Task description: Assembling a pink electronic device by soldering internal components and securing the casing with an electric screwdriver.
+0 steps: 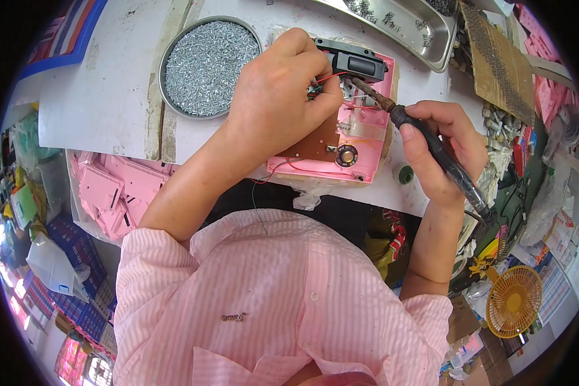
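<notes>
Right hand (471, 152) is gripping black-handled soldering iron (439, 152), long axis pointing forward-left toward black oblong plastic housing (360, 65); left hand (278, 87) is lying nearer, grasp unclear

Before you spreads a white worktop (109, 83), crossed by a stained seam (168, 128), with a brown cardboard sheet (497, 64) at its far right. Off to your left, blue patterned stacks (64, 231) crowd around a clear plastic container (56, 264), and bright light (20, 287) flares beyond them. Low on your right you have a round, slatted yellow basket or fan (514, 301) amid clutter.
</notes>
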The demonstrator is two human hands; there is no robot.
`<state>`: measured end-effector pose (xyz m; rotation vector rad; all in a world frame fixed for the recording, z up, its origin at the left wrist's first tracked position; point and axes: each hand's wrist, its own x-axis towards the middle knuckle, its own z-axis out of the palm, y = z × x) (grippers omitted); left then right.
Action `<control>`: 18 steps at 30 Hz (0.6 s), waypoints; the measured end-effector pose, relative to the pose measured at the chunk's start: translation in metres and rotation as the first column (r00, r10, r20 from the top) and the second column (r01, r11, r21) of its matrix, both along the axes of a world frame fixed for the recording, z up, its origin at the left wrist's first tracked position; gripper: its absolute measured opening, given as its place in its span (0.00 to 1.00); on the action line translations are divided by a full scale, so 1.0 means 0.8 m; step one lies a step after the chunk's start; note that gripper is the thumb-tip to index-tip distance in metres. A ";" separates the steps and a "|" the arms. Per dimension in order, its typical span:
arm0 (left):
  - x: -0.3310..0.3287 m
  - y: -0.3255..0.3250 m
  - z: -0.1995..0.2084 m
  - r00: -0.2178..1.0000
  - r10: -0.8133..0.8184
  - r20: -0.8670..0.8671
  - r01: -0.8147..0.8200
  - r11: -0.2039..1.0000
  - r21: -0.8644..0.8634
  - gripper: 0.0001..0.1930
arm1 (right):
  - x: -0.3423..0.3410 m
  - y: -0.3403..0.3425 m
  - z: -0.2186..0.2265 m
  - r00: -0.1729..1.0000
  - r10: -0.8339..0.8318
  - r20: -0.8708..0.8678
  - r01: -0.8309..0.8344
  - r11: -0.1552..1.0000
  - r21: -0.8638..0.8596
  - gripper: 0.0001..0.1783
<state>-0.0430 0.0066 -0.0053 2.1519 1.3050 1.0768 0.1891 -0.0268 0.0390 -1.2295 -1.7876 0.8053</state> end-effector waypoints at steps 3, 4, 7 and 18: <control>0.001 0.000 0.000 1.000 -0.004 0.018 0.004 1.000 0.027 0.06 | -0.001 0.000 0.000 1.000 0.002 -0.003 -0.002 1.000 0.014 0.10; 0.001 0.000 0.000 1.000 -0.002 0.016 0.002 1.000 0.026 0.06 | -0.001 0.000 0.000 1.000 0.002 -0.004 -0.002 1.000 0.014 0.10; 0.001 -0.001 -0.001 1.000 0.006 0.014 -0.006 1.000 0.026 0.06 | 0.000 -0.001 0.004 1.000 0.001 0.004 -0.001 1.000 -0.016 0.10; 0.003 0.000 -0.003 1.000 0.025 -0.004 -0.024 0.999 0.024 0.06 | 0.000 -0.003 0.007 1.000 -0.015 0.005 0.015 1.000 -0.018 0.10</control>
